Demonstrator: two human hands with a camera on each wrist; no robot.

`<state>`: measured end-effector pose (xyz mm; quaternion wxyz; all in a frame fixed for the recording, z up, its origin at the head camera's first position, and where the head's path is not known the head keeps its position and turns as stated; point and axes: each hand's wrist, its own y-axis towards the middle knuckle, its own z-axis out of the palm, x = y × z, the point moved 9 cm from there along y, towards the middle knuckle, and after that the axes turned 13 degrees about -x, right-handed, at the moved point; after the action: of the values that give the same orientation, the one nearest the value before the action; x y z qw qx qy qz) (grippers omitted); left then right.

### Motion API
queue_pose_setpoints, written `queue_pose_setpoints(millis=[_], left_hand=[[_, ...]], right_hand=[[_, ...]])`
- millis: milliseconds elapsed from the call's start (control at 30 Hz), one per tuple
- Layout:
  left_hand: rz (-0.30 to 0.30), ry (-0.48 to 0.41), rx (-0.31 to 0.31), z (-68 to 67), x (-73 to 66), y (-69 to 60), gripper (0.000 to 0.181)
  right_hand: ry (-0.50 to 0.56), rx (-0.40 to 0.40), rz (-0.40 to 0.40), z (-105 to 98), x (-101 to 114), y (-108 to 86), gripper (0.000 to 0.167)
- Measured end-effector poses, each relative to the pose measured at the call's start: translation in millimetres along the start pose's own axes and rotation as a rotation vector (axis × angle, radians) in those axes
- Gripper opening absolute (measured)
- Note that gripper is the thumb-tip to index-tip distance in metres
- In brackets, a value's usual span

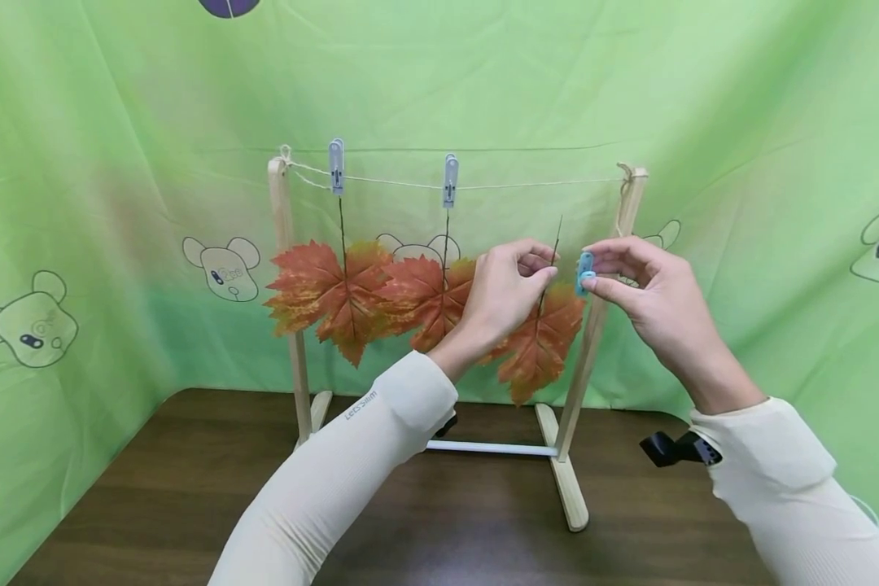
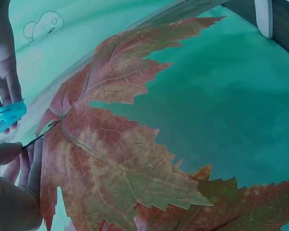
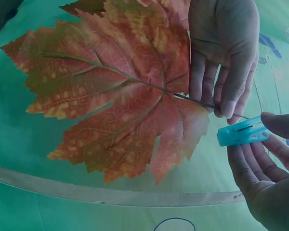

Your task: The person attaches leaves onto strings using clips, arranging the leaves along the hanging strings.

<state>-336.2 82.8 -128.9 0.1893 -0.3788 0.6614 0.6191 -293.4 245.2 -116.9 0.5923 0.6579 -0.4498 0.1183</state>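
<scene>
In the head view my left hand point(image 1: 509, 285) pinches the dark stem of an orange-red leaf point(image 1: 540, 350), which hangs below the fingers with the stem tip pointing up. To its right, my right hand point(image 1: 655, 305) holds a blue clothespin point(image 1: 584, 273) between thumb and fingers, close to the stem but apart from it in this view. The right wrist view shows the blue clothespin point(image 3: 242, 132) near the end of the stem. Two more leaves, a left one point(image 1: 340, 293) and a middle one point(image 1: 428, 297), hang from grey clothespins point(image 1: 337, 167) on the string point(image 1: 391, 181).
A wooden frame with a right post point(image 1: 589, 350) and a left post point(image 1: 282, 212) carries the string above the hands. Its foot point(image 1: 564, 472) and white crossbar point(image 1: 491, 448) stand on the brown table point(image 1: 154, 488). A green printed cloth point(image 1: 776, 146) hangs behind.
</scene>
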Motion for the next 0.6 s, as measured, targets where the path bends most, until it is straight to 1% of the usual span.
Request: queue_pose_setpoints(millis=[200, 300, 467, 600], left_hand=[[-0.034, -0.017, -0.010, 4.4, 2.6, 4.2, 0.013], [-0.038, -0.027, -0.013, 5.7, 2.0, 6.0, 0.013], [-0.043, -0.041, -0.018, 5.9, -0.9, 9.0, 0.013], [-0.060, -0.046, -0.017, 6.2, -1.0, 12.6, 0.014]], right_hand=[[0.052, -0.010, -0.002, 1, 2, 4.6, 0.030], [0.079, -0.014, 0.007, 2, 2, 7.5, 0.030], [0.190, -0.029, 0.017, 3, 5, 13.1, 0.030], [0.273, -0.035, 0.023, 3, 6, 16.1, 0.029]])
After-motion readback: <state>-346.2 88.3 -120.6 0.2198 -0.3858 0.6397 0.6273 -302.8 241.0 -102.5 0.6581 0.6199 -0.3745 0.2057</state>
